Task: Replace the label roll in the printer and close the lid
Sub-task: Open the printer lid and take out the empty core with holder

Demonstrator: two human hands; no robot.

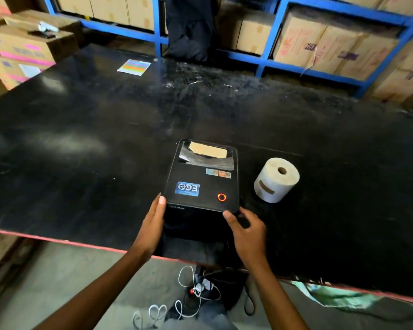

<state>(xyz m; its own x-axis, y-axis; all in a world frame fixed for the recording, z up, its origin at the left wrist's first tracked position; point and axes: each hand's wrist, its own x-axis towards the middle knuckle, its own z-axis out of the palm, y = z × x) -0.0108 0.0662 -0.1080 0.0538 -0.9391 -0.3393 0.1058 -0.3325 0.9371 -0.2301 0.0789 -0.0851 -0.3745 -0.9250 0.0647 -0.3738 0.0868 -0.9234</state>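
— Black printer (202,184) on a black table (81,139), near the front edge. Which way does it face?

— Its front, with the lettering, faces the person. The long axis runs from the near edge away toward the blue shelves (272,55), leaning slightly to the right at the far end. The lid (196,177) is down; through its window at the far end a brown core shows. A ring light (221,197) glows orange at the near right corner.

— And the hands?

— Left hand (152,225) lies flat against the near left side, thumb tip at the lid's corner. Right hand (246,231) cups the near right corner, thumb on the lid's edge, fingers curled round the side. Both touch the printer; neither is closed round anything loose.

— The roll?

— The roll (276,179) sits on the table just right of the printer, apart from it. It is tilted, its hollow core pointing up and away to the right, with a brown strip on its near face.
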